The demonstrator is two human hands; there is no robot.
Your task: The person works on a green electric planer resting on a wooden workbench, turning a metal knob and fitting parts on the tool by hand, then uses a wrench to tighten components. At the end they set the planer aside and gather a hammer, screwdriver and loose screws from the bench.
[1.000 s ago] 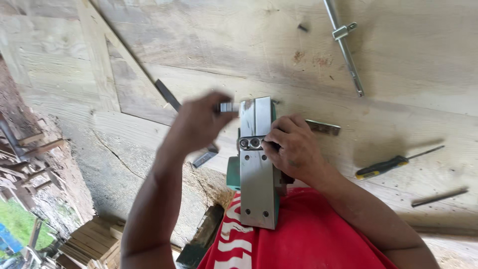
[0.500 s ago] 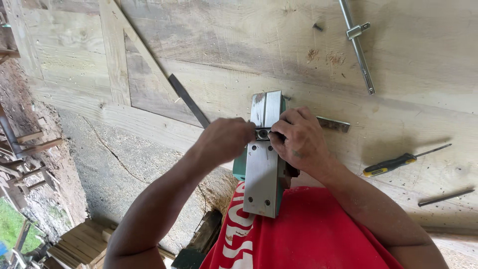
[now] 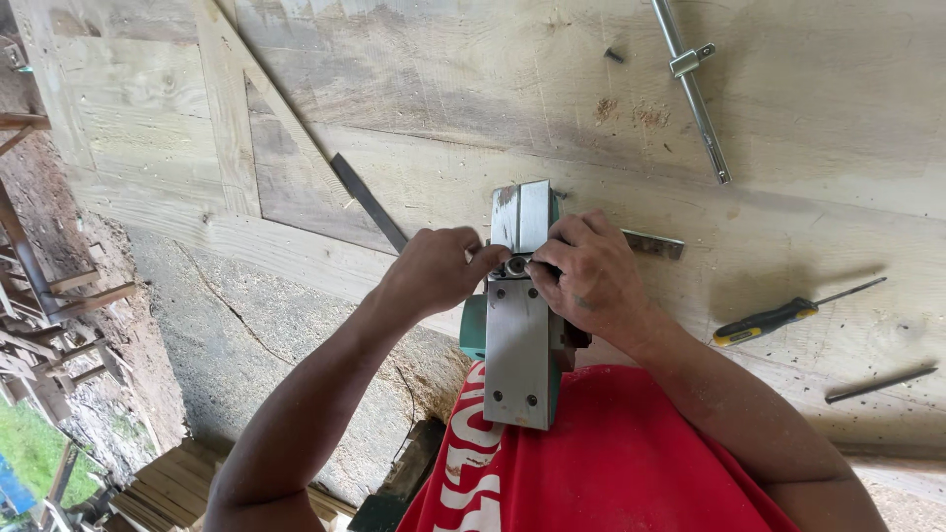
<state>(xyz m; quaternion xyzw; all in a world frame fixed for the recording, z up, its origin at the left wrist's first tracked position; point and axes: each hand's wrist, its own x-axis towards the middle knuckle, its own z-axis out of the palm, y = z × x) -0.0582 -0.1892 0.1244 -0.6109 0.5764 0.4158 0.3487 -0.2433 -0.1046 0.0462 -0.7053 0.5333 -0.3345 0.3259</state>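
At the tabletop's [image 3: 788, 118] near edge an upturned planer [image 3: 518, 325] rests against the person's red shirt. Both hands, left [image 3: 434, 271] and right [image 3: 591, 276], pinch at its blade drum [image 3: 514, 266]; small, steady fingertip pressure seems wise there.

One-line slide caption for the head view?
Both hands, left hand and right hand, pinch at the upturned electric planer's blade drum.
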